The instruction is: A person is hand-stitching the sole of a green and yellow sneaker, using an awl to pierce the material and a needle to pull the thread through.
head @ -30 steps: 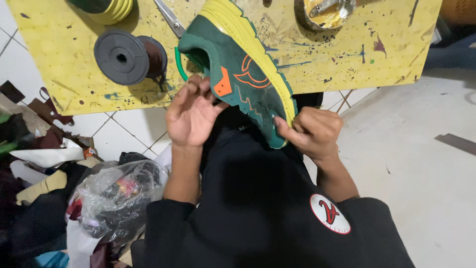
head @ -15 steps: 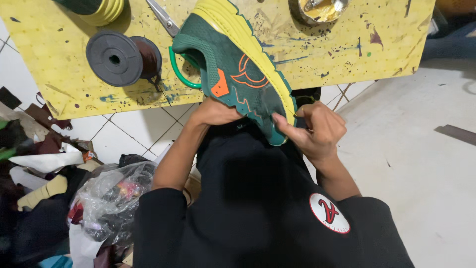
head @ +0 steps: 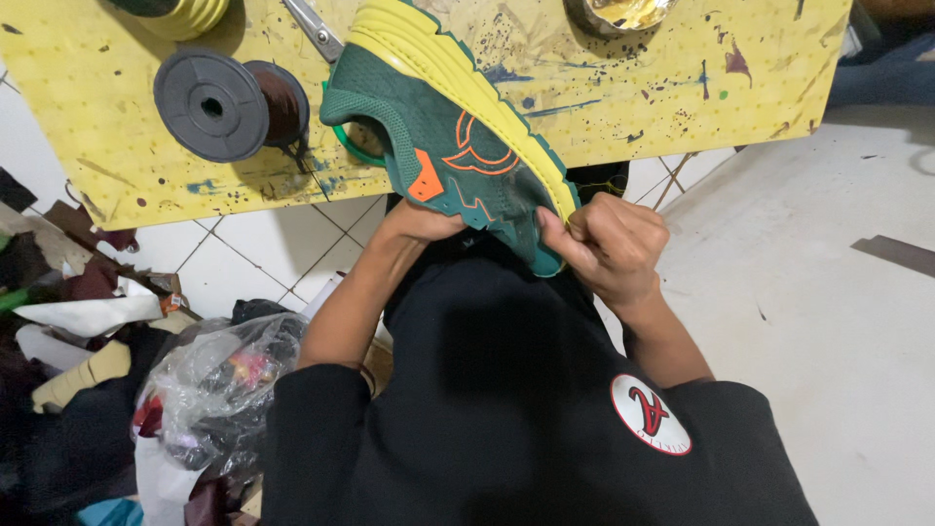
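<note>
The green sneaker (head: 443,146) with a yellow sole and orange markings lies on its side at upper centre of the frame. Its heel end rests on the yellow counter (head: 682,88); its toe end projects past the counter's near edge, over the person's lap.

The right hand (head: 609,244) is at the toe, just right of centre. Its fingers (head: 555,226) are pinched tight on the sneaker at the seam where the green upper meets the yellow sole. The left hand (head: 419,222) is at the sneaker's underside near the orange patch; its fingers are tucked behind the upper, so their spread cannot be determined, though the hand is in contact with the sneaker.

On the counter, a grey spool (head: 229,102) of dark thread lies at upper left, near the heel but apart from it. Scissors (head: 314,27) lie at the top edge, just left of the heel. A metal tin (head: 623,12) is cut off by the frame at upper right.

Below the counter edge, the lower left is crowded: a clear plastic bag (head: 209,380) and scraps of material lie close beside the left forearm. On the right, the grey floor (head: 828,321) lies open beside the right forearm.
</note>
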